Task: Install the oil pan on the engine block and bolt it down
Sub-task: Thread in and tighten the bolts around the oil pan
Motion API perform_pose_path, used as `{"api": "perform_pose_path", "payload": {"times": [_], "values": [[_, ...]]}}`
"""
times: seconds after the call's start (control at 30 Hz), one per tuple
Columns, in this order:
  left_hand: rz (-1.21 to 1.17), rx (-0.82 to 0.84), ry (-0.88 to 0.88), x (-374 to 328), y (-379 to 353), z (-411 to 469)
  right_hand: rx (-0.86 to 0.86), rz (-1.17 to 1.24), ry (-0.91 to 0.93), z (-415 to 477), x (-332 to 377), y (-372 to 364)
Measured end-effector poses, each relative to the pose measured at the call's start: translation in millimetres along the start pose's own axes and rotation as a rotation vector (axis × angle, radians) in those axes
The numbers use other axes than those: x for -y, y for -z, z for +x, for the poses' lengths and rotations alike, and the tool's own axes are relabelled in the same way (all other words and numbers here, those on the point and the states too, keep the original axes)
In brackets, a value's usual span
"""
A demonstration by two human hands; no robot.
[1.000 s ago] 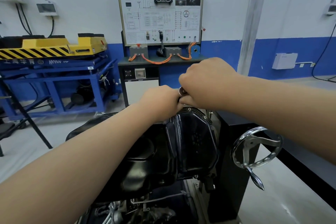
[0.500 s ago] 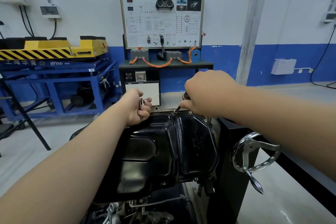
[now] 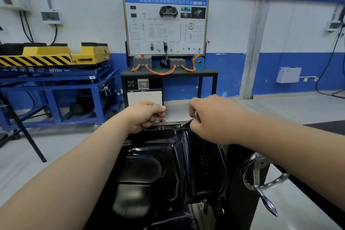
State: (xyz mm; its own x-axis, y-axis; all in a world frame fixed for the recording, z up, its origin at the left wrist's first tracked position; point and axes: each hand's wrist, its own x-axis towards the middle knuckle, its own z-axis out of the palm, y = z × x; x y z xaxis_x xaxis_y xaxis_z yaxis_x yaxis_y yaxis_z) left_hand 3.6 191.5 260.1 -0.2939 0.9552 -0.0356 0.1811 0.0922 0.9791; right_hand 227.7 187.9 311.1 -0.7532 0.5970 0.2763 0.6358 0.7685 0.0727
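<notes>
Black pan (image 3: 168,164) lies centre, under both outstretched forearms; right hand (image 3: 211,117) curls tight round a driver (image 3: 186,123), tip slanted down-left onto the pan's far rim. At that rim, just left, the left hand (image 3: 147,115) is fisted; contents unclear.

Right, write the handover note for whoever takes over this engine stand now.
Left hand: fingers curled at the far flange of the oil pan; what it holds is unclear.
Right hand: grips a tool, tip at the far flange.
Oil pan: belly up, between the arms.
Done: pan appears set in place.
Left: tighten at the far flange, then check every bolt round the rim; how many are in cannot be told.
</notes>
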Motion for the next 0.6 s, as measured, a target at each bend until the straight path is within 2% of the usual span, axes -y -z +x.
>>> {"api": "perform_pose_path", "payload": {"times": [0.1,0.17,0.3,0.33,0.47,0.6], "values": [[0.109,-0.031,-0.017,1.9,4.5,11.6,-0.179,-0.014,0.031,12.7,-6.1,18.2],[0.169,-0.041,-0.009,2.1,7.6,20.7,-0.234,0.031,0.037,21.9,-9.8,29.2],[0.605,-0.063,-0.107,3.7,13.6,33.1,-0.283,0.108,0.034,35.7,-12.9,29.5],[0.654,-0.064,-0.131,5.8,14.8,34.5,-0.282,0.131,0.032,38.2,-13.4,27.1],[0.608,-0.039,-0.155,11.3,15.9,32.8,-0.274,0.214,-0.003,46.4,-15.8,18.4],[0.715,-0.032,-0.182,11.1,15.9,30.0,-0.248,0.221,-0.017,53.0,-14.6,11.4]]}}
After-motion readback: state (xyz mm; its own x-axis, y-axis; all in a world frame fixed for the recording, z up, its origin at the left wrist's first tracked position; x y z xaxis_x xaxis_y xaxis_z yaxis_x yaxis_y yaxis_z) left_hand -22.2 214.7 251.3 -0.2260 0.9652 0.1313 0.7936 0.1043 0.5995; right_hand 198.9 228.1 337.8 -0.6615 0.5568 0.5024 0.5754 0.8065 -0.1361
